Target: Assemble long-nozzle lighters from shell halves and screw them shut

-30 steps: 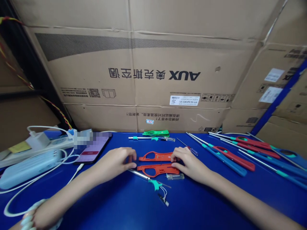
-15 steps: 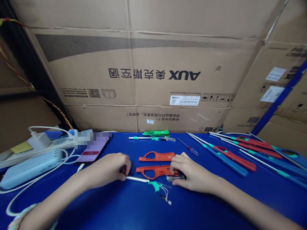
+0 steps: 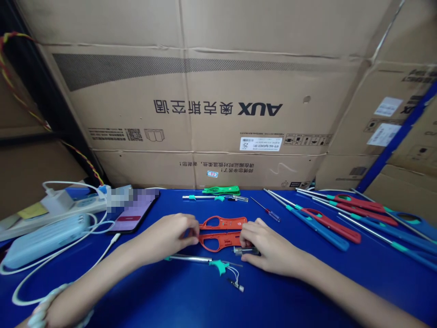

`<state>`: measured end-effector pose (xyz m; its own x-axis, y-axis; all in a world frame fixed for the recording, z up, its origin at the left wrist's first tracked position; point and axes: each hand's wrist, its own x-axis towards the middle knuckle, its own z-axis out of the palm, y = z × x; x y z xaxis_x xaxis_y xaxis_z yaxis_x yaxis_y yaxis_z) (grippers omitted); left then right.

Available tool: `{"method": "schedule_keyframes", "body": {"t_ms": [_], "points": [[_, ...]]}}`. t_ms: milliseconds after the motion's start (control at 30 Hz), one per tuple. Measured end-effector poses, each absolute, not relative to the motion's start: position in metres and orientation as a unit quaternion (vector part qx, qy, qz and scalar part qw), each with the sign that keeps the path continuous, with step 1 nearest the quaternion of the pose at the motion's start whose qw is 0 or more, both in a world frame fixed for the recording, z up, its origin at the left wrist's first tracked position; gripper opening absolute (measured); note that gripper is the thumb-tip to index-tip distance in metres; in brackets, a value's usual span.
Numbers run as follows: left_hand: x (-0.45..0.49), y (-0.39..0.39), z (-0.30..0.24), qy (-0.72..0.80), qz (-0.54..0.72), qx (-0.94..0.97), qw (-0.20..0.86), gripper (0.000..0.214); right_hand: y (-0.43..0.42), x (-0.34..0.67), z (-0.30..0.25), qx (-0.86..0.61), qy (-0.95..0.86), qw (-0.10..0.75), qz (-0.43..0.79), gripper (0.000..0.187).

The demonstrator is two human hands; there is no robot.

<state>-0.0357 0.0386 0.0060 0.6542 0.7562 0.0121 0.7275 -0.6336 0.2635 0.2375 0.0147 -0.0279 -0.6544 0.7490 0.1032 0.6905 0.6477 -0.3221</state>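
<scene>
Two orange lighter-casing halves lie one behind the other on the blue table: the rear half (image 3: 234, 223) and the front half (image 3: 225, 240). My left hand (image 3: 182, 230) is closed, thumb and fingers pinched at the front half's narrow left end. The curled fingers of my right hand (image 3: 264, 241) grip that half's right end. Beneath those fingers, close to my right thumb, is a clear fuel tank (image 3: 244, 250), partly hidden. Nearer me lies a metal lighter tube (image 3: 194, 258) with a green trigger (image 3: 219, 266), thin wires and a small igniter piece (image 3: 235, 285).
Behind are a green casing (image 3: 221, 190), another metal tube (image 3: 205, 197) and a screwdriver (image 3: 269, 213). Several long red and blue lighters (image 3: 317, 228) lie at right. A phone (image 3: 136, 212), a power bank (image 3: 48, 241) and white cables occupy the left. Cardboard (image 3: 205, 91) walls the back.
My left hand has left the metal tube's left end and moved up and right to the front orange half. My right hand stays at that half's right end.
</scene>
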Motion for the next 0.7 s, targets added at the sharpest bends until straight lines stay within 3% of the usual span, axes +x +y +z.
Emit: {"method": "schedule_keyframes", "body": {"t_ms": [300, 700], "points": [[0.046, 0.075, -0.009, 0.285, 0.097, 0.953, 0.032, 0.021, 0.025, 0.252, -0.028, -0.404, -0.862, 0.169, 0.255, 0.015], [0.071, 0.101, -0.027, 0.240, 0.119, 0.964, 0.000, 0.015, 0.051, 0.277, -0.033, -0.428, -0.838, 0.197, 0.274, 0.016]]}}
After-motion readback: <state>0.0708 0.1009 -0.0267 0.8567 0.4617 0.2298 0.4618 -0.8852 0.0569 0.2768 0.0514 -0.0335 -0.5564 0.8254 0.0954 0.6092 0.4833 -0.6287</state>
